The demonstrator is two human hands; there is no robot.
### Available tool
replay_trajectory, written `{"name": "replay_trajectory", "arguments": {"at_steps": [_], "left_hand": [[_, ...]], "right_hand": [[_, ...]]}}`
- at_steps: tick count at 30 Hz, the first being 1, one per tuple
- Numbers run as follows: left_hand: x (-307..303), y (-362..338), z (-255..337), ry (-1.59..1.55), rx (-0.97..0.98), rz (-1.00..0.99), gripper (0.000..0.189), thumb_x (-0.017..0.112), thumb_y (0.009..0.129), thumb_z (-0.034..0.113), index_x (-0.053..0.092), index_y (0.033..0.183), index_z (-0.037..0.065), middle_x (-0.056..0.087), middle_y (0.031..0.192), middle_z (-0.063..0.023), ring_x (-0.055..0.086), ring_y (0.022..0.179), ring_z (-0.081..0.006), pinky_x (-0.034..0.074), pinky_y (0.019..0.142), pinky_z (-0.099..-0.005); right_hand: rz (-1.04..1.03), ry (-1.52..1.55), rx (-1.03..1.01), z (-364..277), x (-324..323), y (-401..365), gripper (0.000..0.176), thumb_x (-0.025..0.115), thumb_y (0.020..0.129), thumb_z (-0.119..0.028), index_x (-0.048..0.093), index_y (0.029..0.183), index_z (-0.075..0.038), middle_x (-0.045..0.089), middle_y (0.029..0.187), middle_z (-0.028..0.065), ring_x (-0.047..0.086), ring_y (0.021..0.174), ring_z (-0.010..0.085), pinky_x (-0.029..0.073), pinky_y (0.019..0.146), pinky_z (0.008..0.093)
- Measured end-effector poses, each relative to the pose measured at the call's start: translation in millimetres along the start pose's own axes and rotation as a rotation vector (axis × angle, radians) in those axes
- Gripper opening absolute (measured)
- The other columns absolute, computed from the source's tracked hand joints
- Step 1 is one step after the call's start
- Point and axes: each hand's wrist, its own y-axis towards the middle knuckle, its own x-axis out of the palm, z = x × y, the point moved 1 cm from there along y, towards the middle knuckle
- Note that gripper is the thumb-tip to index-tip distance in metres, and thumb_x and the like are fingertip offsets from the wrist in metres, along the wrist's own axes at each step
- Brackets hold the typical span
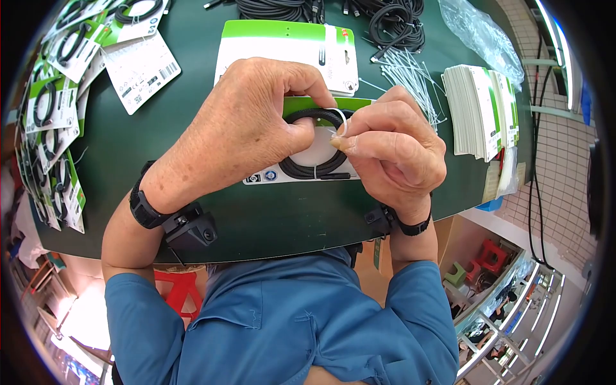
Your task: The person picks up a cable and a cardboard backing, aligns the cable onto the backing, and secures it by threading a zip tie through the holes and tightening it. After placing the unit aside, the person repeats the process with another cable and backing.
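A black coiled cable (296, 168) lies against a green and white backing card (355, 103) in front of me. My left hand (247, 119) is closed on the coil's upper left, its thumb inside the ring and its index finger over the top. A white cable tie (342, 118) loops around the coil's upper right. The thumb and index finger of my right hand (403, 144) pinch that tie close to the coil. At the bottom of the coil, another white tie crosses the cable. My hands hide parts of the card.
More green and white cards (282, 48) lie just behind my hands. Loose white cable ties (410, 77) and bundled black cables (398, 25) are farther back. A card stack (471, 112) and clear plastic bag (481, 35) are right; carded cables (48, 106) pile up left.
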Motion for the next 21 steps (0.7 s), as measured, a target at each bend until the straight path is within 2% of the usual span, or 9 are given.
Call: {"name": "replay_trajectory", "arguments": {"at_steps": [2,3,6,21], "left_hand": [[0.2,-0.2,-1.1,0.02,0.027,0.015,0.022,0.069,0.076,-0.001,0.075,0.098,-0.001,0.075,0.084,-0.008,0.066,0.076,-0.0114,0.055,0.076,-0.0267],[0.1,-0.4,-1.1,0.02,0.027,0.016,0.022,0.069,0.076,-0.001,0.075,0.098,-0.001,0.075,0.084,-0.008,0.066,0.076,-0.0114,0.055,0.076,-0.0267],[0.1,-0.7,-1.1,0.04,0.012,0.01,0.023,0.069,0.076,-0.001,0.075,0.098,-0.001,0.075,0.084,-0.0087,0.067,0.076,-0.0116,0.055,0.076,-0.0268],[1.8,-0.7,-2.3,0.045,0.036,0.008,0.022,0.069,0.076,-0.001,0.075,0.097,-0.002,0.074,0.083,-0.0097,0.067,0.075,-0.0131,0.054,0.075,-0.0276]], "right_hand": [[0.011,-0.016,0.025,-1.1,1.5,0.9,0.028,0.082,0.065,0.007,0.073,0.086,-0.009,0.072,0.089,0.0036,0.061,0.073,0.0219,0.05,0.061,0.0305],[0.01,-0.015,0.025,-0.4,1.8,0.9,0.028,0.082,0.065,0.007,0.073,0.086,-0.009,0.072,0.089,0.0036,0.061,0.073,0.0219,0.05,0.061,0.0305],[-0.001,-0.026,-0.018,3.4,2.7,-0.7,0.024,0.086,0.076,0.003,0.071,0.089,-0.01,0.073,0.089,0.0058,0.06,0.073,0.0192,0.046,0.063,0.0293],[-0.008,-0.026,-0.017,6.1,5.7,-2.3,0.029,0.087,0.073,0.006,0.068,0.087,-0.01,0.072,0.089,0.0048,0.06,0.072,0.0197,0.046,0.061,0.0295]]}}
